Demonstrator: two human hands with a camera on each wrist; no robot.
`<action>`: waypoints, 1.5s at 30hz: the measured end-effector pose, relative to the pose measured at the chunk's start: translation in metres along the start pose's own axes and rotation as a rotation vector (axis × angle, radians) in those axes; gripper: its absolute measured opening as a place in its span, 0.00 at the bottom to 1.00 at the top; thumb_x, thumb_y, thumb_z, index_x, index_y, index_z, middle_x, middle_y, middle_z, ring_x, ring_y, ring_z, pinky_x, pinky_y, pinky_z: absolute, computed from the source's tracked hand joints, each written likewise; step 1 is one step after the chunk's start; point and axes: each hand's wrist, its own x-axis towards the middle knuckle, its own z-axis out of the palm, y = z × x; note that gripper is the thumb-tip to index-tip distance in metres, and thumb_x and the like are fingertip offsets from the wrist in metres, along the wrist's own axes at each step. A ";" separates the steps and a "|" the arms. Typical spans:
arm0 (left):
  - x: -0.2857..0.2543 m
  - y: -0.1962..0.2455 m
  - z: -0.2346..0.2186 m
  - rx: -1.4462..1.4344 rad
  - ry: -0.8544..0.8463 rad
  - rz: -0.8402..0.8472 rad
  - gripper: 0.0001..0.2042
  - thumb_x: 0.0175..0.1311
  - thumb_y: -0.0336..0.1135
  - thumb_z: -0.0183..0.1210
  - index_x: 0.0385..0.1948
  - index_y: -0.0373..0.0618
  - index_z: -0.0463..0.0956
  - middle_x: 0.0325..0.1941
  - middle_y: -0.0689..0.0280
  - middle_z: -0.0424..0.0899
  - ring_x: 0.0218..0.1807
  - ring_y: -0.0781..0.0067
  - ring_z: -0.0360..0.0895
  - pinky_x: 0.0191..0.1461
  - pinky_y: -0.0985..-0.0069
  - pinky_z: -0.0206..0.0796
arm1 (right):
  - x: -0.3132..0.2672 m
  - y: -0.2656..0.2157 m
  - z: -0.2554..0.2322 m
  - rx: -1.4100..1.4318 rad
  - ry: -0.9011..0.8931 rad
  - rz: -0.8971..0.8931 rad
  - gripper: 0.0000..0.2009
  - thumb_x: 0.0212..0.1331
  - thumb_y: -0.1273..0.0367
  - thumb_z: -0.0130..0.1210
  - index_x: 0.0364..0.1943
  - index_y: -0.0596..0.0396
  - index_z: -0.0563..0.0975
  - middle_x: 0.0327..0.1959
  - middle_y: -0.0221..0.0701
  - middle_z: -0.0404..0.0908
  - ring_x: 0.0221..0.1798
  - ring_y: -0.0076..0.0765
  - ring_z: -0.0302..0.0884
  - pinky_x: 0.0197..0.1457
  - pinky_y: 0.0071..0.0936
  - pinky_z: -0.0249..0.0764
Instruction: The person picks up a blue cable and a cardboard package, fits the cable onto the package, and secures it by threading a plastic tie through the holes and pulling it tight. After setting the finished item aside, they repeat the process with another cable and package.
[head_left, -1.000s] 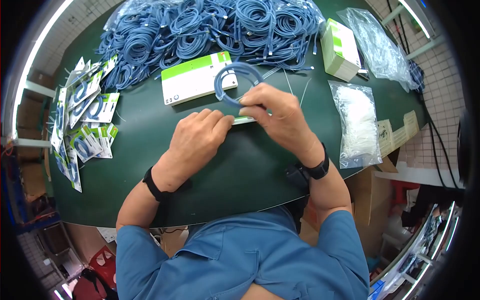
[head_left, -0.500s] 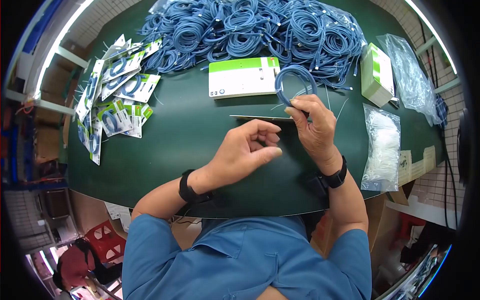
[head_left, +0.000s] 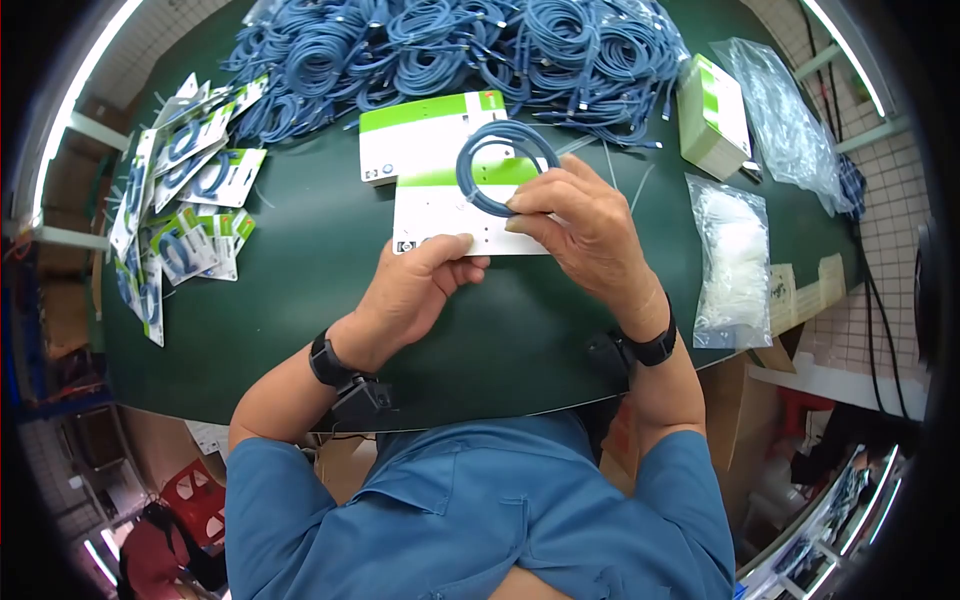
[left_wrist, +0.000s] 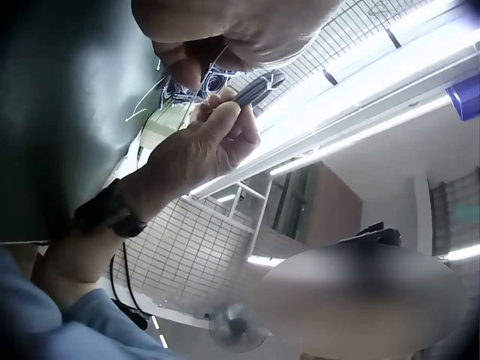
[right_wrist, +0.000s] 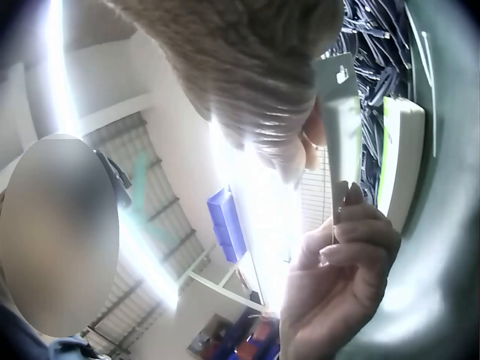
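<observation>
My right hand [head_left: 595, 225] pinches a coiled blue cable [head_left: 466, 172] between thumb and fingers, holding the ring up over a white and green packaging card [head_left: 425, 215]. The card's printed face is toward the head camera, with small holes in it. At its lower edge my left hand [head_left: 415, 290] pinches it, thumb on the face and fingers behind. The right wrist view shows the card [right_wrist: 345, 139] nearly edge-on in the left hand [right_wrist: 341, 274]. In the left wrist view the bundled coil [left_wrist: 259, 90] points up out of the right hand [left_wrist: 195, 154].
Behind the card lies a stack of similar cards [head_left: 385, 145]. A big heap of coiled blue cables [head_left: 430, 60] fills the back. Finished-looking cards with cables [head_left: 180, 240] pile at left. At right are a card stack [head_left: 715, 120], a bag of white ties [head_left: 730, 265] and clear plastic [head_left: 790, 120].
Half a second ago the left hand was off the card, which stood edge-on beneath the right hand. Now the left hand pinches it and its face shows. The right hand still holds the coil.
</observation>
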 end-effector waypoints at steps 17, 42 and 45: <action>0.040 -0.014 0.009 0.177 -0.191 0.223 0.19 0.73 0.33 0.56 0.61 0.33 0.73 0.52 0.54 0.85 0.45 0.64 0.85 0.49 0.70 0.80 | -0.012 0.018 0.007 -0.033 0.004 0.056 0.11 0.48 0.74 0.74 0.36 0.51 0.86 0.36 0.28 0.86 0.39 0.38 0.78 0.44 0.34 0.72; 0.036 -0.005 0.015 0.353 0.159 0.340 0.15 0.72 0.36 0.61 0.53 0.37 0.75 0.35 0.66 0.82 0.22 0.85 0.75 0.17 0.86 0.64 | -0.013 0.016 0.018 0.312 -0.149 0.227 0.14 0.50 0.77 0.74 0.44 0.55 0.89 0.43 0.32 0.88 0.41 0.28 0.86 0.42 0.22 0.83; 0.036 -0.005 0.015 0.368 0.165 0.335 0.15 0.72 0.36 0.61 0.53 0.38 0.75 0.35 0.66 0.82 0.22 0.85 0.75 0.17 0.86 0.64 | -0.014 0.014 0.020 0.300 -0.153 0.229 0.14 0.51 0.78 0.74 0.44 0.56 0.89 0.43 0.32 0.88 0.39 0.25 0.86 0.41 0.21 0.83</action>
